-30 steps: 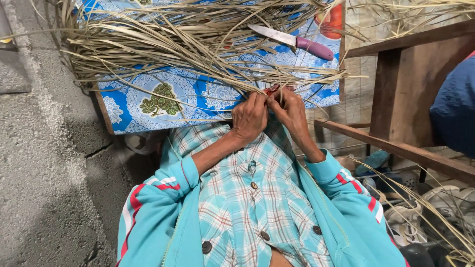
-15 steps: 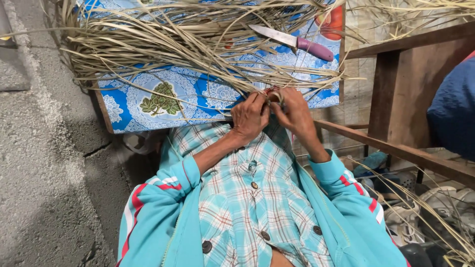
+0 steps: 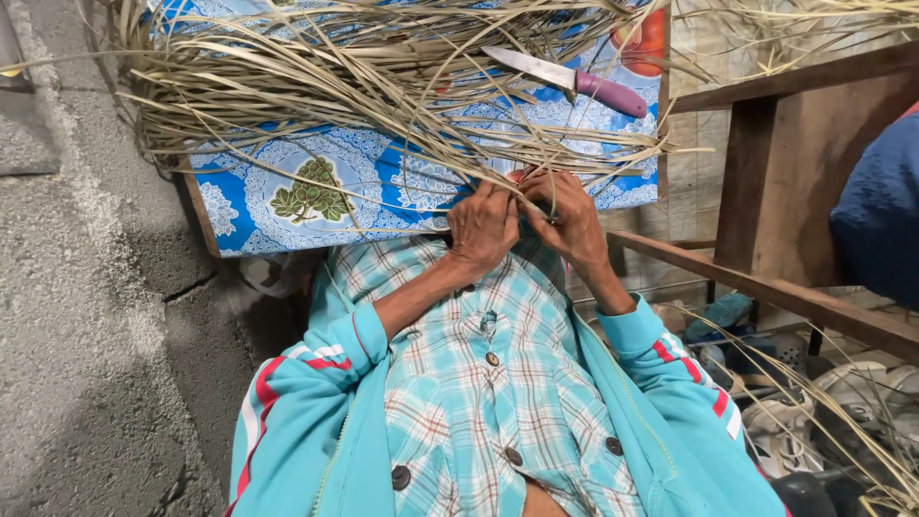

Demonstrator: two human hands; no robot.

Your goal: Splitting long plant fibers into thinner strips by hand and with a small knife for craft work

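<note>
At the table's near edge | left hand (image 3: 483,225) and right hand (image 3: 571,222) pinch one dry palm strip (image 3: 532,203) together | advice: keep it taut, fingertips close | just beyond: loose strip pile (image 3: 364,86) | farther, right: pink-handled knife (image 3: 571,80) on blue cloth (image 3: 287,196)
</note>
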